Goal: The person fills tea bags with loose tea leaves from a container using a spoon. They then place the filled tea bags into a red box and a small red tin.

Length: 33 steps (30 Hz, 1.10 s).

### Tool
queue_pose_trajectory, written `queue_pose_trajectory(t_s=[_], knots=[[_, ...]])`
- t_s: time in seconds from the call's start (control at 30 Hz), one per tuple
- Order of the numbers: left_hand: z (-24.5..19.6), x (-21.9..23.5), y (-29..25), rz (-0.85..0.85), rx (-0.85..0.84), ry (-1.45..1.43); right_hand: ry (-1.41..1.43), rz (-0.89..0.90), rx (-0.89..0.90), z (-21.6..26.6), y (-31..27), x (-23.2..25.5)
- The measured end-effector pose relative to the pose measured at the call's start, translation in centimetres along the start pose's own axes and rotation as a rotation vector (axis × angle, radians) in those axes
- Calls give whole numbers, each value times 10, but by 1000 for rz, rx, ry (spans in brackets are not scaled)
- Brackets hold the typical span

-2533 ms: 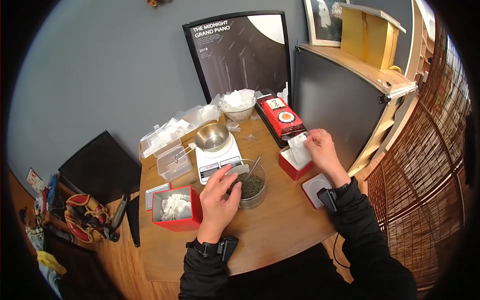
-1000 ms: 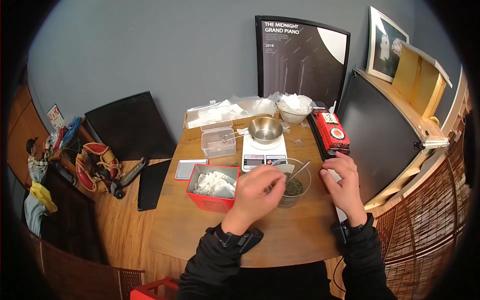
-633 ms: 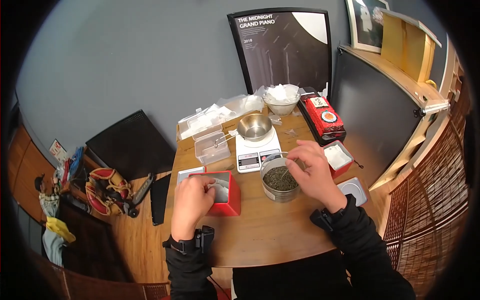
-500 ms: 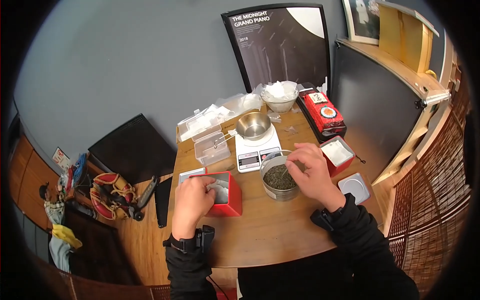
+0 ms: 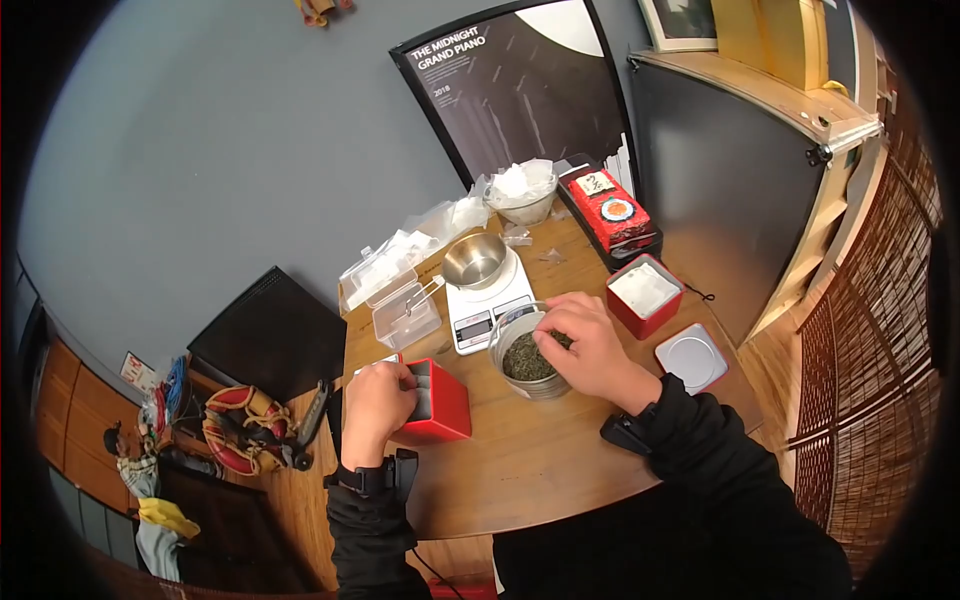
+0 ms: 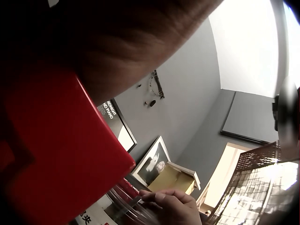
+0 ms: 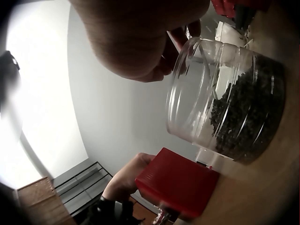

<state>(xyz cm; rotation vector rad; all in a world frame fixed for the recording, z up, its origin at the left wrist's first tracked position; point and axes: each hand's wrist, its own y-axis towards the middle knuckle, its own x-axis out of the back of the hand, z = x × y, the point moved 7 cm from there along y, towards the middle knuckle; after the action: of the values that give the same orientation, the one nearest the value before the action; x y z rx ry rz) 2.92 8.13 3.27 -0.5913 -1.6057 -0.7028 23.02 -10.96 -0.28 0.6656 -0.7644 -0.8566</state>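
My left hand (image 5: 378,408) is at the left red tin (image 5: 450,402), its fingers curled over the opening and their tips hidden inside. In the left wrist view, the tin's red side (image 6: 61,150) fills the lower left. Over the clear jar (image 5: 545,388), my right hand (image 5: 590,350) pinches a thin metal spoon handle, mostly hidden in the head view. Dark dried leaves (image 7: 243,112) lie in the jar (image 7: 187,117) in the right wrist view, where the right hand (image 7: 131,37) hangs over its rim. White packets fill the right red tin (image 5: 640,325).
Behind the jar, a white scale (image 5: 485,300) bears a metal bowl (image 5: 474,258). A clear plastic box (image 5: 408,320) stands left of it, a glass bowl (image 5: 522,203) behind. A red package (image 5: 612,212) lies at the back right; a square lid (image 5: 692,357) lies near the right edge.
My right hand has moved from the right tin, where it held a white packet, to the spoon in the jar. My left hand has gone from beside the jar to the left tin.
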Motion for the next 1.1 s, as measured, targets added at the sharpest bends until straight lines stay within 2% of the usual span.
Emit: queue_pose_trajectory(t_s=[0.17, 0.3, 0.37, 0.4, 0.43, 0.5, 0.7, 0.77, 0.83, 0.9, 1.0, 1.03, 1.1], knots=[[-2, 3, -1, 7, -97, -80, -7, -3, 11, -5, -2, 0], [-13, 31, -10, -31, -139, -162, 11, 9, 1, -5, -2, 1], [-6, 42, -12, -45, -82, -297, 30, 14, 0, -4, -2, 1], [-5, 47, -12, -71, -168, -348, 32, 1, 1, -4, -1, 1], [0, 48, -12, -69, -159, -343, 35, -11, 3, -3, -2, 1], [11, 52, -11, -65, -74, -640, 43, -16, 11, -1, -1, 1], [-26, 69, -8, -34, -181, -806, 112, -20, 50, 10, -1, 1], [-46, 66, -5, 40, -197, -849, 158, -3, 59, 17, 0, 2], [-59, 61, 0, 60, -206, -844, 374, 105, 34, 25, -1, -2], [-78, 53, 3, 116, -224, -942, 417, 170, 11, 28, -5, -5], [-94, 42, 9, 143, -261, -1021, 580, 255, -160, 23, -9, -14], [-98, 38, 10, 164, -263, -1059, 578, 254, -162, 21, -11, -16], [-105, 36, 11, 165, -270, -1091, 891, 276, -367, 8, -18, -29]])
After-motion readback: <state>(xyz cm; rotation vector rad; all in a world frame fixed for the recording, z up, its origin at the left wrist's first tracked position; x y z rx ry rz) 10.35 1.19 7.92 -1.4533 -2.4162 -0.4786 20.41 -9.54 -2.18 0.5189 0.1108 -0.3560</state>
